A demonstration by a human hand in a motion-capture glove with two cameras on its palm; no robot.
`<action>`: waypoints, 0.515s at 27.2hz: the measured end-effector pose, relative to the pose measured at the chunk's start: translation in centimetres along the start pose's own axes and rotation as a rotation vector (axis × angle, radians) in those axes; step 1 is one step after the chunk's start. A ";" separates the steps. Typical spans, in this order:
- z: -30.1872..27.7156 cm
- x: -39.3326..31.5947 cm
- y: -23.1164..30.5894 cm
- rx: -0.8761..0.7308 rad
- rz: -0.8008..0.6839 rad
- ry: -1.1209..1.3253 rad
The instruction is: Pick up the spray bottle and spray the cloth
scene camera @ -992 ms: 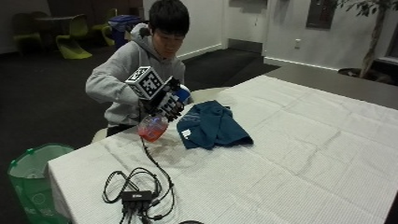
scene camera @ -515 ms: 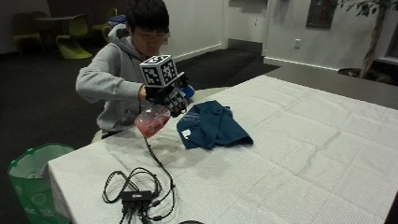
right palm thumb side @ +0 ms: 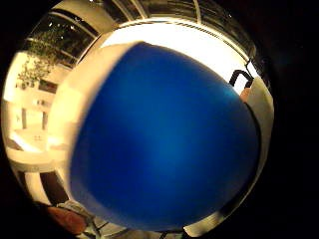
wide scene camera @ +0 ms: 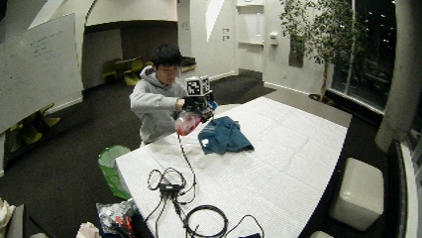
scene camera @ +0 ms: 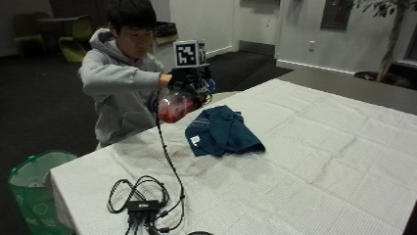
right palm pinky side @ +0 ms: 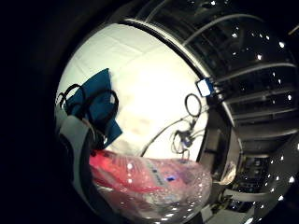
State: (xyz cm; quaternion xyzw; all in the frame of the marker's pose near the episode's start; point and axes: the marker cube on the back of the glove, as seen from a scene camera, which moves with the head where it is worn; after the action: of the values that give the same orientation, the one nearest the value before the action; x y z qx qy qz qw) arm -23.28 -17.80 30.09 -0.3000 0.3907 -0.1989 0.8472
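Looking across the room, I see the big bench [scene camera: 338, 161] first. It has a white cover with tiny lines on it. A person in a grey hoodie [scene camera: 120, 93] sits at the far edge of it.

Next comes the cloth [scene camera: 221, 131]. It is dark teal and lies in a crumpled heap on the bench, near the person. A small white tag shows on its edge.

Beside the bench, on the floor, stands a green bin [scene camera: 29, 188]. On the near part of the bench lies a bunch of black cables [scene camera: 147, 203] with a small black box in the middle.

Then the spray bottle [scene camera: 174, 106]. It is see-through with red stuff inside and a blue top. It is up in the air, off the bench, tipped over on a slant, just beside the cloth and a bit above it. In the little finger side palm view the bottle [right palm pinky side: 154, 182] is very close, with the cloth [right palm pinky side: 96, 105] past it.

My right hand [scene camera: 188, 82] is the smallest thing. Its grip is wrapped round the top of the spray bottle and holds it up. The blue top [right palm thumb side: 164, 134] fills the thumb side palm view.
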 end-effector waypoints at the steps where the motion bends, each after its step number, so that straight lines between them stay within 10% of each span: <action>1: -0.4 -0.5 -0.3 -0.001 -0.020 0.020; 14: -0.2 -7.9 -1.8 -0.082 -0.282 -0.005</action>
State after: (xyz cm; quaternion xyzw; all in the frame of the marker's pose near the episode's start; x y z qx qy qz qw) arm -28.54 -14.71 35.48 -0.3866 0.3504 -0.2994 0.7988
